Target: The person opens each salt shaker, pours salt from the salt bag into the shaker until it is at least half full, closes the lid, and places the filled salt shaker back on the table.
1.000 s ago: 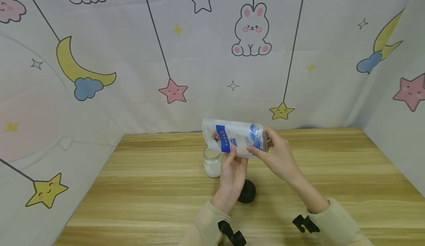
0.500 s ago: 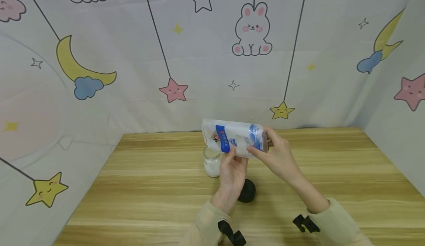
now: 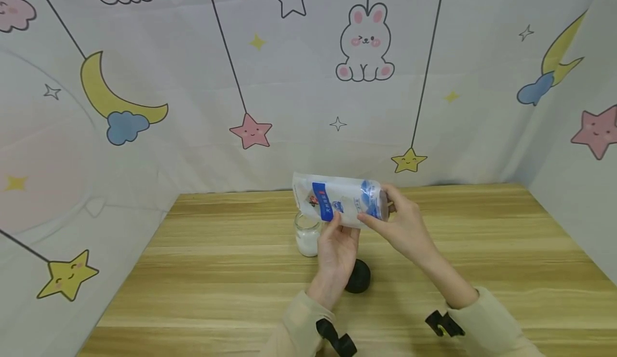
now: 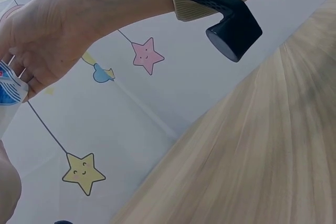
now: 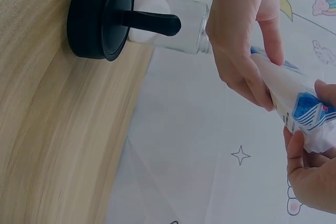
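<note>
A white and blue plastic pouch [image 3: 344,199] is held tilted almost on its side, its left end just above a glass jar [image 3: 307,240]. From below, my left hand [image 3: 337,252] grips the pouch's middle with the thumb on its front. My right hand [image 3: 407,228] holds the right end between thumb and fingers, as the right wrist view [image 5: 315,177] also shows. White contents fill the lower part of the jar, whose mouth is partly covered by the pouch. Whether anything flows out cannot be seen.
On the wooden table [image 3: 217,282], a round black lid [image 3: 359,276] lies near my left wrist, with a protruding black handle [image 5: 152,23] in the right wrist view. A white cloth [image 3: 193,148] with printed stars and a bunny hangs behind and beside the table.
</note>
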{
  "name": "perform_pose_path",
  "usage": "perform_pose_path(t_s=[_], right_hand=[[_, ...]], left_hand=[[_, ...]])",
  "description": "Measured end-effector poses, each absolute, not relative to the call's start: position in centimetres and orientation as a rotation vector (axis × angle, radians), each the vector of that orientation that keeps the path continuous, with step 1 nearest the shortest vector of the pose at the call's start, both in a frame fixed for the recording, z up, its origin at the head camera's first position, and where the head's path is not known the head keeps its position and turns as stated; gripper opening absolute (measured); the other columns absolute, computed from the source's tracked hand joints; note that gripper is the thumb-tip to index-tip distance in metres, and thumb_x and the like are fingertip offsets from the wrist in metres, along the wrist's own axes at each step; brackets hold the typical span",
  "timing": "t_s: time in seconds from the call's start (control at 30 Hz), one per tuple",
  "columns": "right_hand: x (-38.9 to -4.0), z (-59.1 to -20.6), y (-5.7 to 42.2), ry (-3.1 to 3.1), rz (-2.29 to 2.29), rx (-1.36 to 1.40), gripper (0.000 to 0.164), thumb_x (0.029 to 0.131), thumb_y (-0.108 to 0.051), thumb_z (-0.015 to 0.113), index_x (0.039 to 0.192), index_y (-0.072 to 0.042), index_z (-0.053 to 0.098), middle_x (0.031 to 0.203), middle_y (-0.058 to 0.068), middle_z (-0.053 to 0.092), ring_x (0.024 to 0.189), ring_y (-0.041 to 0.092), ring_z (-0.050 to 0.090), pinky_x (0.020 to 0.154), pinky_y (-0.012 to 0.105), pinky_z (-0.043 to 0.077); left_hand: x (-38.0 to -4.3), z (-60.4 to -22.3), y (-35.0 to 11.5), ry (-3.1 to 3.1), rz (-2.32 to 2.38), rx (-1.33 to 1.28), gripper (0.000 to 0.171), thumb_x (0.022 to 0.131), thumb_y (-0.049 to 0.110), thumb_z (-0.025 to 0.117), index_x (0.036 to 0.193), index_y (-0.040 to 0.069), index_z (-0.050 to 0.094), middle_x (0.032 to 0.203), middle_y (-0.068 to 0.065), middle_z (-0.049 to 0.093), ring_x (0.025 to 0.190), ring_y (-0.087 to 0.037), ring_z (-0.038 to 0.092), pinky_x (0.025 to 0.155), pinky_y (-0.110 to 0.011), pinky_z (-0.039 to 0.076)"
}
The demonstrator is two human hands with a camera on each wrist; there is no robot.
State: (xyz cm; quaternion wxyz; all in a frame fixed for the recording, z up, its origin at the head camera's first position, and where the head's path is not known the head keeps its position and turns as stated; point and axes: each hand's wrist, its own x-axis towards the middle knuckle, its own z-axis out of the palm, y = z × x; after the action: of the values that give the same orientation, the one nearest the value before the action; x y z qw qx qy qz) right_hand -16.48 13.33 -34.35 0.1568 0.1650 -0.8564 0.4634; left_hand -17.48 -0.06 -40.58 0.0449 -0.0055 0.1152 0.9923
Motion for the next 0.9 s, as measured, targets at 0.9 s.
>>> perform_pose_path(t_s=[0.9], right_hand=[[-16.25, -34.37, 13.55, -2.450, 1.297, 0.442, 0.060, 0.078, -0.016, 0.080, 0.130, -0.005, 0.051, 0.108, 0.016, 0.068, 0.086, 0.022, 0.063, 0.070, 0.022, 0.052]], left_hand=[[-17.43, -40.50, -0.14, 0.402, 3.023, 0.049, 0.043, 0.097, 0.016, 0.053, 0.137, 0.014, 0.037, 0.121, -0.003, 0.063, 0.112, -0.012, 0.063, 0.107, -0.027, 0.045]])
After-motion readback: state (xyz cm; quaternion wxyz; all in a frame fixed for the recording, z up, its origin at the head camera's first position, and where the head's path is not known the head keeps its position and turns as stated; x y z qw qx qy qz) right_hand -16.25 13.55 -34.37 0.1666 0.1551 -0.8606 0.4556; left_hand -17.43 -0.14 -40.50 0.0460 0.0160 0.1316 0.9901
